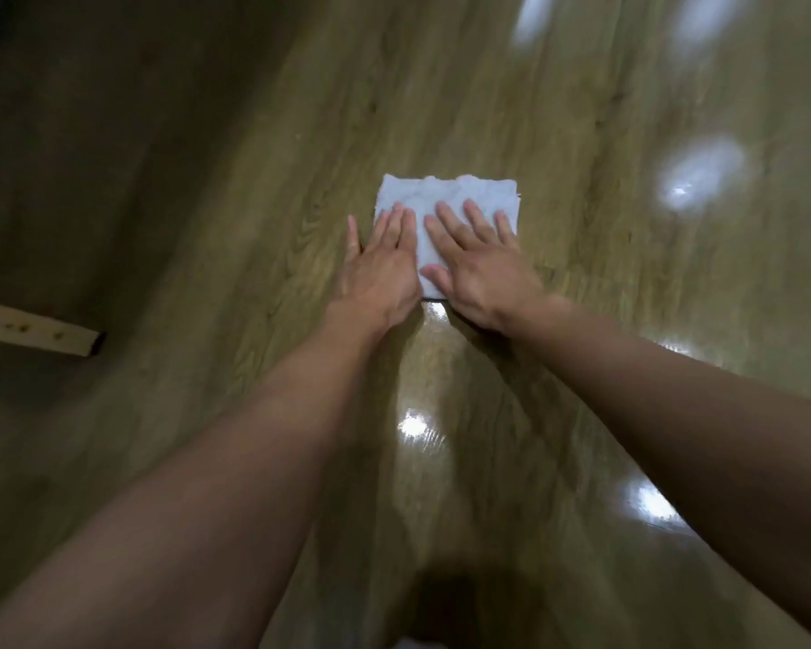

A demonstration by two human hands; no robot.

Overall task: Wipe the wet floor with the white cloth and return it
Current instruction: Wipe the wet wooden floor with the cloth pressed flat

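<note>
A folded white cloth (445, 199) lies flat on the wood-grain floor (488, 86) in the middle of the view. My left hand (381, 269) presses on its left part with straight fingers, the outermost finger resting on the floor beside the cloth. My right hand (476, 269) presses flat on the right part, fingers spread. Both arms are stretched forward. Behind the cloth, toward me, the floor shines with a wet streak (417, 423).
A pale wooden furniture leg (34, 332) juts in at the left edge, with dark shadow around it. Bright light reflections (698, 171) dot the floor at the right and upper right. The floor stretches on beyond the cloth.
</note>
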